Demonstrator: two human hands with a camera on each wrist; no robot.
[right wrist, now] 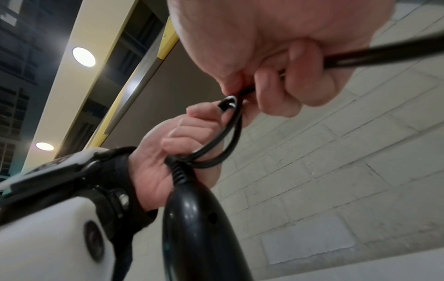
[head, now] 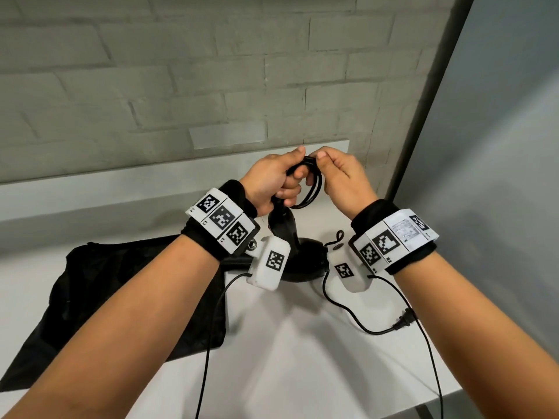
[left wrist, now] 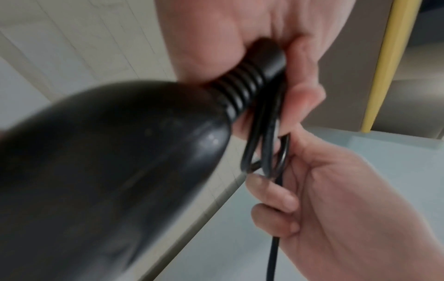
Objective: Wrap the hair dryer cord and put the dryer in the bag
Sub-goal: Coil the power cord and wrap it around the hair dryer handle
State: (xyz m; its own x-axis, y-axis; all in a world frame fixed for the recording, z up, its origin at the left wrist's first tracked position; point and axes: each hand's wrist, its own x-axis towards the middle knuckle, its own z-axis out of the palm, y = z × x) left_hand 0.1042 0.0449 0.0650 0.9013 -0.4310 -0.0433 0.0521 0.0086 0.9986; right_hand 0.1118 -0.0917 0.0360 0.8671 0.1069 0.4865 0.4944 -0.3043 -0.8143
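Observation:
My left hand (head: pixel 272 182) grips the ribbed cord end (left wrist: pixel 242 87) of the black hair dryer (head: pixel 284 228), and its fingers also hold several loops of the black cord (head: pixel 311 189). The dryer hangs handle-up, its body (head: pixel 305 264) low over the table. My right hand (head: pixel 341 179) pinches the cord at the top of the loops, and a length of it (right wrist: pixel 372 55) runs out through that fist. The cord's free end trails to the plug (head: pixel 403 320), which lies on the table. The black bag (head: pixel 121 297) lies flat at the left.
The white table (head: pixel 302 373) meets a grey brick wall (head: pixel 211 86) at the back, and a grey panel (head: pixel 499 176) stands at the right. The table's edge (head: pixel 453 391) is near right. Thin black cables (head: pixel 208 343) hang from both wrist cameras.

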